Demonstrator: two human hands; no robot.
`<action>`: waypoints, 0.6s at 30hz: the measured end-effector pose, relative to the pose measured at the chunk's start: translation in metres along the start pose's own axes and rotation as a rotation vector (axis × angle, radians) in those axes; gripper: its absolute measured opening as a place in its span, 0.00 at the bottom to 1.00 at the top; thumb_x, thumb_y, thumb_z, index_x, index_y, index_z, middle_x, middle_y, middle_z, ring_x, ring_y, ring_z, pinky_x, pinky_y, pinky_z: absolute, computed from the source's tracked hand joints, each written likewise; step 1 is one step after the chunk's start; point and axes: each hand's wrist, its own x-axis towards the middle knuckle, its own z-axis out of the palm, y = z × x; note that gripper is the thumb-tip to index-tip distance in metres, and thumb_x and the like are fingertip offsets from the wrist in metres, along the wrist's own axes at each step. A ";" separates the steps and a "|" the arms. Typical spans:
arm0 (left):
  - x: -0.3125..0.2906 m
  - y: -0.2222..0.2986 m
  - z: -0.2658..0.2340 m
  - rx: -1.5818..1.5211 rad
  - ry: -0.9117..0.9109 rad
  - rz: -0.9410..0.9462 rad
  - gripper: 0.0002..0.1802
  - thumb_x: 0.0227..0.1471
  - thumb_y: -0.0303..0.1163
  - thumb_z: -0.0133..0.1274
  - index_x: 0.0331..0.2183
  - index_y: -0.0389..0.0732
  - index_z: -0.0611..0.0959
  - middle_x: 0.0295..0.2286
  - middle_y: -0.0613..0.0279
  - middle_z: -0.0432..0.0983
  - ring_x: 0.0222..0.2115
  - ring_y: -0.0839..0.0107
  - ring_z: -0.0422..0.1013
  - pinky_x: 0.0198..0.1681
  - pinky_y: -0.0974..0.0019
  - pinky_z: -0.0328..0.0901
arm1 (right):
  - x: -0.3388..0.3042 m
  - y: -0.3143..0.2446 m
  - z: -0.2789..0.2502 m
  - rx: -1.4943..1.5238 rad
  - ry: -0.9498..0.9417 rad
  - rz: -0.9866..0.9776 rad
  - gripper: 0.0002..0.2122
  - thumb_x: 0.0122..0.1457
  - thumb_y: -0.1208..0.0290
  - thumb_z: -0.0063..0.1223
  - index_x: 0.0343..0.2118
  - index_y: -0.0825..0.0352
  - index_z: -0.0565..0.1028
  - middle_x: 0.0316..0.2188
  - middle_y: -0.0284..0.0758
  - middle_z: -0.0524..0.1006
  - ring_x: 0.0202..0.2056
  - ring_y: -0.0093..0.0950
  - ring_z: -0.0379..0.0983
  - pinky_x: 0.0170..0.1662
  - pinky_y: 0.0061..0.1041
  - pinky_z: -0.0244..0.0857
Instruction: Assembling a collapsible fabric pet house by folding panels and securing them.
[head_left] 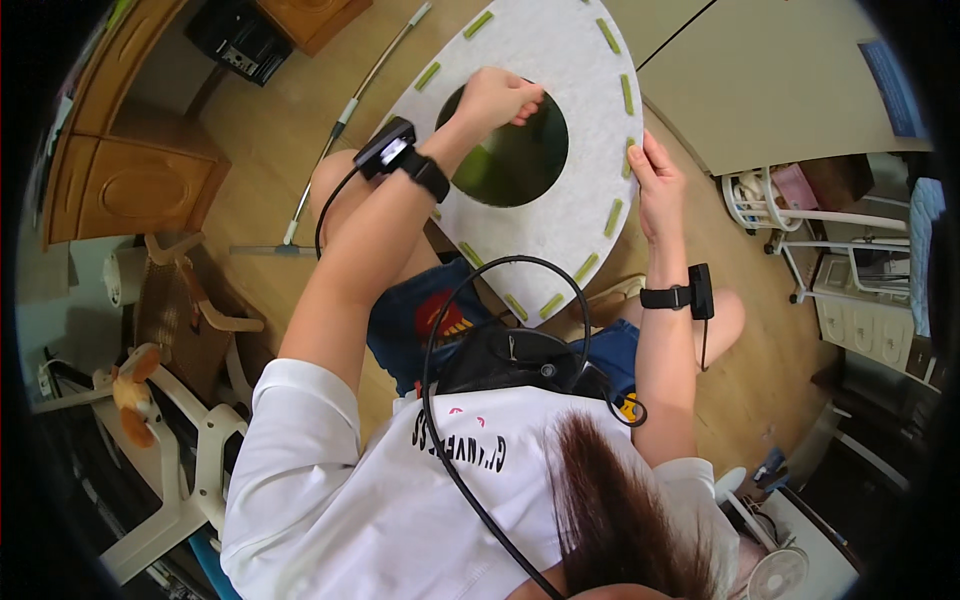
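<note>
A large white panel (pixel 590 110), pointed at its near end, lies in front of me over my legs. Short green strips (pixel 613 217) line its edge at intervals. Set in its middle is a dark, glossy round area (pixel 512 165); whether it is a mirror, a pane or an opening I cannot tell. Above the upper part of that circle is my left hand (pixel 500 100), fingers curled closed; anything in them is hidden. My right hand (pixel 658 185) grips the panel's right edge beside a green strip, thumb on top. Both wrists wear black strapped devices.
A long-handled squeegee (pixel 345 115) lies on the wooden floor to the left. Wooden cabinets (pixel 130 180) and a chair (pixel 185 290) stand beyond it. At right are a pale cabinet door (pixel 760 90) and a white wheeled rack (pixel 800 215). A black cable (pixel 430 380) loops before my chest.
</note>
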 end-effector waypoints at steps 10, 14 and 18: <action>0.016 -0.019 -0.007 -0.716 -0.045 -0.106 0.11 0.47 0.35 0.55 0.29 0.36 0.76 0.22 0.67 0.68 0.24 0.79 0.65 0.32 0.72 0.65 | 0.000 -0.003 0.000 0.014 0.002 0.016 0.16 0.53 0.77 0.51 0.46 0.73 0.68 0.37 0.28 0.70 0.38 0.17 0.65 0.43 0.16 0.59; 0.017 -0.019 0.001 -0.727 0.050 -0.158 0.12 0.46 0.37 0.56 0.29 0.38 0.76 0.22 0.69 0.68 0.24 0.80 0.65 0.31 0.74 0.63 | -0.001 -0.004 0.004 -0.021 -0.008 -0.001 0.17 0.53 0.76 0.50 0.47 0.72 0.68 0.39 0.30 0.70 0.40 0.19 0.65 0.45 0.17 0.58; 0.013 -0.014 -0.010 -0.598 0.006 -0.095 0.11 0.46 0.35 0.55 0.25 0.36 0.77 0.20 0.67 0.70 0.20 0.80 0.65 0.27 0.76 0.63 | -0.003 -0.006 0.005 -0.013 0.020 0.005 0.16 0.52 0.77 0.52 0.46 0.70 0.69 0.34 0.27 0.70 0.36 0.16 0.65 0.41 0.15 0.59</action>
